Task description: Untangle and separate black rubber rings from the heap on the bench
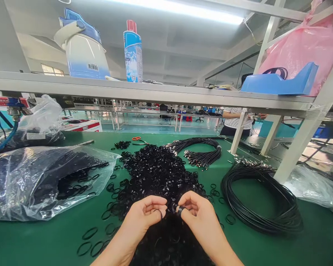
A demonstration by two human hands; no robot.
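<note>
Black rings (180,210) held by left hand (144,215) and right hand (199,214); both curled inward, slightly apart.

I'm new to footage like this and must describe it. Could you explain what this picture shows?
There is no machine: these are a person's bare left hand and right hand, seen by a camera worn on their head, looking forward and down. They are over a pile of black rings on a green table. A black band, seemingly a ring, shows at each thumb; whether the hands grip anything more is hard to tell. To the left lies a clear plastic bag with more rings inside. To the right lie a large cable coil and, farther back, a smaller cable bundle. The shelf above carries a jug and a spray can.
</note>
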